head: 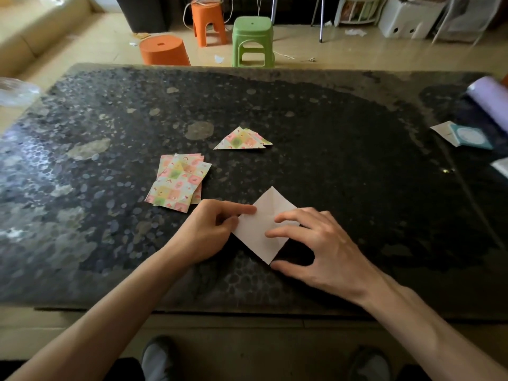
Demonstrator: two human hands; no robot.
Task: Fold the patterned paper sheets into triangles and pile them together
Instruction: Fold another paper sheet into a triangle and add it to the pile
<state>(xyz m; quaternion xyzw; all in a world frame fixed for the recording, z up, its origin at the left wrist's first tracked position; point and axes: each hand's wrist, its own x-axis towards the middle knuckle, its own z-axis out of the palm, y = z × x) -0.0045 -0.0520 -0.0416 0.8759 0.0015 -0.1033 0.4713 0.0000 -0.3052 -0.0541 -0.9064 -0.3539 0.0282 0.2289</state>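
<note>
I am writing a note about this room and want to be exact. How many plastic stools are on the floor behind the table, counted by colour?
Orange stools: 2
Green stools: 1
Total: 3

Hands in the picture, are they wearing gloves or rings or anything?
No. The left hand and right hand are both bare: no gloves, rings, watch or bracelet that I can see. The fingers are bare too, and no sleeves show; the arms are uncovered right to the picture's edge.
</note>
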